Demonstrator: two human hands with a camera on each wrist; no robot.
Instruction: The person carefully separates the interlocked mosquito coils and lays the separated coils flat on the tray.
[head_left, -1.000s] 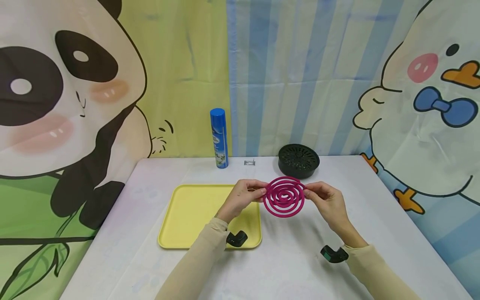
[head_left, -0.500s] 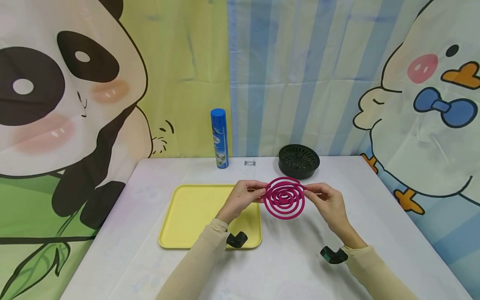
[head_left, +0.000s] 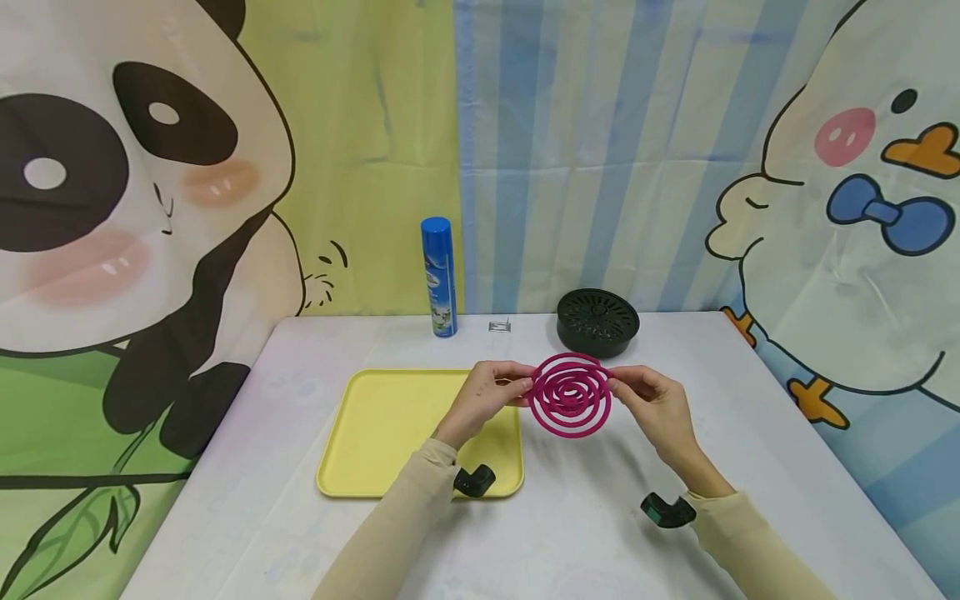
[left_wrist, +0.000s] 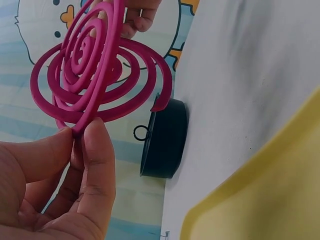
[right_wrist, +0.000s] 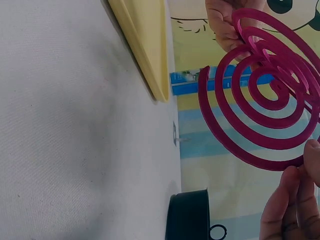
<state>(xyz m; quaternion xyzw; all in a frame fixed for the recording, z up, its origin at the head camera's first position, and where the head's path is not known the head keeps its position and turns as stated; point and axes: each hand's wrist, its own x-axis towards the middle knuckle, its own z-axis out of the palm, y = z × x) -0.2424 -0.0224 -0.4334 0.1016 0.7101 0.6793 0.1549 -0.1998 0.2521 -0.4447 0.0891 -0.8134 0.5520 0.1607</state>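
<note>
A magenta mosquito coil (head_left: 572, 392) is held up above the table between both hands. In the left wrist view, two spiral layers of the coil (left_wrist: 107, 55) stand at an angle to each other, still interlaced near the middle. My left hand (head_left: 483, 398) pinches its left edge between thumb and fingers. The opposite edge is pinched by my right hand (head_left: 660, 408). The right wrist view shows one spiral's free outer end on the coil (right_wrist: 272, 142). Behind the hands stands a round black coil holder (head_left: 597, 323) with a slotted lid and a small ring at its side.
A yellow tray (head_left: 390, 433) lies on the white table (head_left: 577, 533), partly under my left forearm. At the back stands a blue spray can (head_left: 439, 279), with a small metal stand (head_left: 499, 326) to its right. Printed curtains (head_left: 570, 158) hang behind the table.
Almost nothing differs. The coil and both hands shift only very slightly, and the pinch at each edge stays the same.
</note>
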